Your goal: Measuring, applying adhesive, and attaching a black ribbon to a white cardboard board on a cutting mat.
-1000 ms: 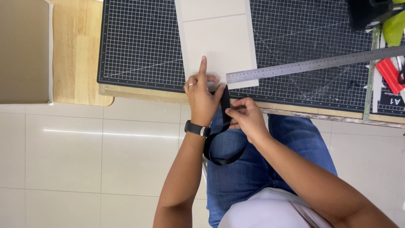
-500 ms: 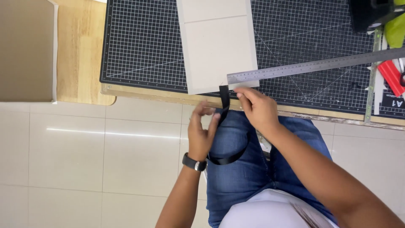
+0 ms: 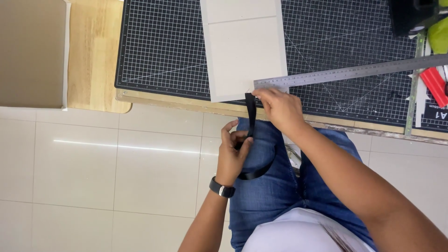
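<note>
My right hand [image 3: 279, 108] pinches the top end of a black ribbon [image 3: 251, 112] against the near edge of a grey board sheet [image 3: 243, 51], just below the end of a long steel ruler [image 3: 354, 71]. The ribbon runs down off the table over my jeans-clad lap. My left hand [image 3: 234, 151], with a dark watch on the wrist, grips the ribbon lower down, below the table edge, and a loop of it hangs under that hand. The board lies on a black gridded cutting mat [image 3: 163, 46].
The mat covers a wooden table [image 3: 93, 56]. A brown cardboard sheet [image 3: 30, 51] lies at the far left. A red tool [image 3: 434, 84], a lime-green object [image 3: 438, 35] and a black item [image 3: 410, 14] sit at the right edge. Pale floor tiles lie below.
My left hand left the board, where its finger pointed, and dropped below the table edge, taking hold of the ribbon. My right hand moved up to the board's edge with the ribbon's end.
</note>
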